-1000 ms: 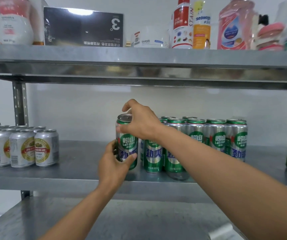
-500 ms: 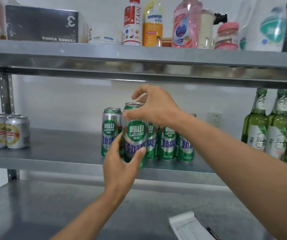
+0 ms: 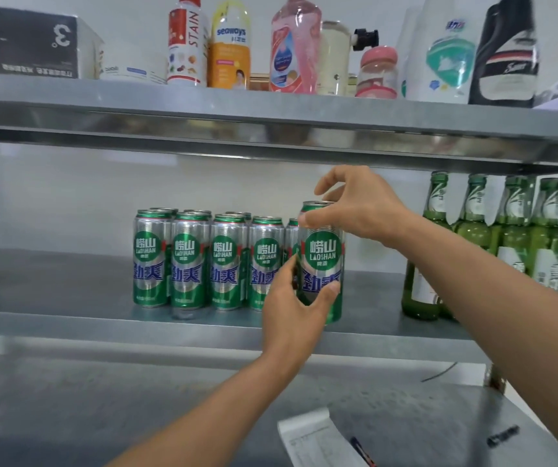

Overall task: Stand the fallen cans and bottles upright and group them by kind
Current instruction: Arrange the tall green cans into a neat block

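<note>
Item: one green can [image 3: 322, 261], held upright at the right end of the row of matching cans [image 3: 190, 261] on the middle shelf [image 3: 69, 298], near its front edge; whether its base was set down could not be told; its lower body was gripped by the left hand [image 3: 291, 311], thumb and fingers curled round it; its top rim was pinched by the right hand [image 3: 358, 207], fingers arched over the lid; green bottles [image 3: 506, 251] were stood upright further right; a notepad [image 3: 314, 439] was laid on the lower shelf [image 3: 102, 399].

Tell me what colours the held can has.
The Laoshan beer can is green and silver with blue lettering, seen in the head view.
</note>
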